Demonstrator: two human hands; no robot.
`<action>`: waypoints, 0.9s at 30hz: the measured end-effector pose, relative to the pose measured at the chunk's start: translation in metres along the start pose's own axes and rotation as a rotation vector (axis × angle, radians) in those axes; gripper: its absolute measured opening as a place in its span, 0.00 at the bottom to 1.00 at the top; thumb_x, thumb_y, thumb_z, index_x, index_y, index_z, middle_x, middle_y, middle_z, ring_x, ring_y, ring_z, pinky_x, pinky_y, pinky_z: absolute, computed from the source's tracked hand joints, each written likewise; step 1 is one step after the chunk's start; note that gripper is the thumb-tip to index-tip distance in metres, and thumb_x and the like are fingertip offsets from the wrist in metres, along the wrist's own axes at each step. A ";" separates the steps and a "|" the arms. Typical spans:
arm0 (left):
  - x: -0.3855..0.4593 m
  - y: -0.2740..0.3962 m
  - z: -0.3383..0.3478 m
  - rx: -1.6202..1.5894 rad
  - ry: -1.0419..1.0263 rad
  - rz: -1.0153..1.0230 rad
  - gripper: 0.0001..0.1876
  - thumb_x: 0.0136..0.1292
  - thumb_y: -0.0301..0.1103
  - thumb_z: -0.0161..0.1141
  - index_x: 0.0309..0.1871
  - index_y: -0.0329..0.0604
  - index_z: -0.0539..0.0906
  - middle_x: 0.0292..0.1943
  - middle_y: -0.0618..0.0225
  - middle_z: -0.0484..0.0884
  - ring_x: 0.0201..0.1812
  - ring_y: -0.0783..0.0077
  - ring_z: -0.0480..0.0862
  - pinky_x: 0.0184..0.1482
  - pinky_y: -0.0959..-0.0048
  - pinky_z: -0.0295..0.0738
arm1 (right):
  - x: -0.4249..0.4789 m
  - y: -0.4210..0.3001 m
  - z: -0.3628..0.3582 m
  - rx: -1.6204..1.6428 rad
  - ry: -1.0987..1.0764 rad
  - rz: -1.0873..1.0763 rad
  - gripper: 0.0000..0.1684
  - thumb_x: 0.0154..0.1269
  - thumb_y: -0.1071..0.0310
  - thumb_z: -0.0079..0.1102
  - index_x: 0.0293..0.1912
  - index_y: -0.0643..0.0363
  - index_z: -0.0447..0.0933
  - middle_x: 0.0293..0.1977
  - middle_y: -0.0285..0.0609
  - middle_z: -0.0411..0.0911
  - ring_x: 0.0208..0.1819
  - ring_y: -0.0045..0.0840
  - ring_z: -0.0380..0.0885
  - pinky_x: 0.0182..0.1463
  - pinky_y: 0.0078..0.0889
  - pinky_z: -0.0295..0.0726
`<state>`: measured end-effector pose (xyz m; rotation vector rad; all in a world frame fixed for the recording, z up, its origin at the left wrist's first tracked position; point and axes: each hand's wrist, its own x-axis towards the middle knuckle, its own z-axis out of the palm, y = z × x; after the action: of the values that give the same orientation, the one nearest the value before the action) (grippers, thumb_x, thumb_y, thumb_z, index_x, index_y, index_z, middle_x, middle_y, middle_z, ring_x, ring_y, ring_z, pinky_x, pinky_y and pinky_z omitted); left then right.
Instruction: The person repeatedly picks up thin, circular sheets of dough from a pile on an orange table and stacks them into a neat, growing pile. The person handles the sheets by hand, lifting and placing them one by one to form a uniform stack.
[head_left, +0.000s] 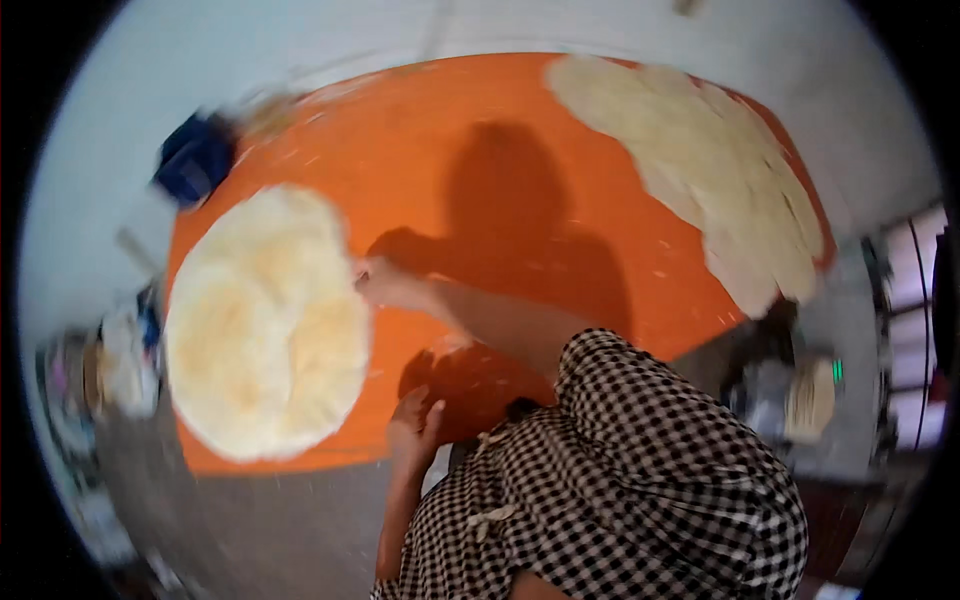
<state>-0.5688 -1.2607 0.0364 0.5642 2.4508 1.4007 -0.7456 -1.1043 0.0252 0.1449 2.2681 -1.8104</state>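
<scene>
A large, round, flat pale sheet (262, 330), which looks like flatbread or rolled dough, lies on the left part of an orange tabletop (405, 172). My right hand (382, 281) is at the sheet's right edge, its fingers bent; whether they pinch the edge is blurred. Nearer to my body, my left hand (416, 427) is raised beside the table's front edge, fingers apart and holding nothing. Many thin pale pieces (705, 172), like dough sheets, overlap in a long spread along the table's right side.
A dark blue item (195, 157), perhaps a cloth or bag, sits at the table's back left corner. Assorted goods (127, 360) stand beyond the left edge. To the right of my body is a stack of flat pale items (810, 401). A pale wall (495, 26) runs behind the table.
</scene>
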 end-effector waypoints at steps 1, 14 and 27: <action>0.010 0.012 0.003 0.043 -0.038 0.016 0.17 0.55 0.35 0.58 0.43 0.31 0.76 0.41 0.47 0.77 0.42 0.51 0.78 0.44 0.66 0.72 | -0.019 0.003 -0.028 -0.049 0.150 -0.068 0.08 0.55 0.68 0.48 0.31 0.63 0.71 0.24 0.45 0.72 0.27 0.28 0.72 0.29 0.32 0.71; 0.124 0.101 0.159 -0.490 -0.599 -0.409 0.12 0.62 0.34 0.50 0.44 0.36 0.74 0.38 0.65 0.79 0.39 0.74 0.78 0.41 0.76 0.72 | -0.340 0.210 -0.322 -1.274 1.276 0.542 0.27 0.45 0.56 0.60 0.45 0.57 0.69 0.43 0.45 0.69 0.45 0.35 0.70 0.40 0.42 0.72; 0.175 0.162 0.376 -0.825 -0.866 -0.735 0.14 0.57 0.44 0.57 0.35 0.42 0.74 0.27 0.70 0.75 0.30 0.76 0.75 0.32 0.82 0.67 | -0.322 0.189 -0.283 -1.069 0.942 -0.059 0.04 0.45 0.67 0.51 0.21 0.55 0.70 0.21 0.41 0.71 0.25 0.32 0.75 0.25 0.32 0.74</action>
<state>-0.5385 -0.8193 -0.0173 0.0122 1.0687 1.2761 -0.4264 -0.7642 -0.0170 0.8434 3.5143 -0.2600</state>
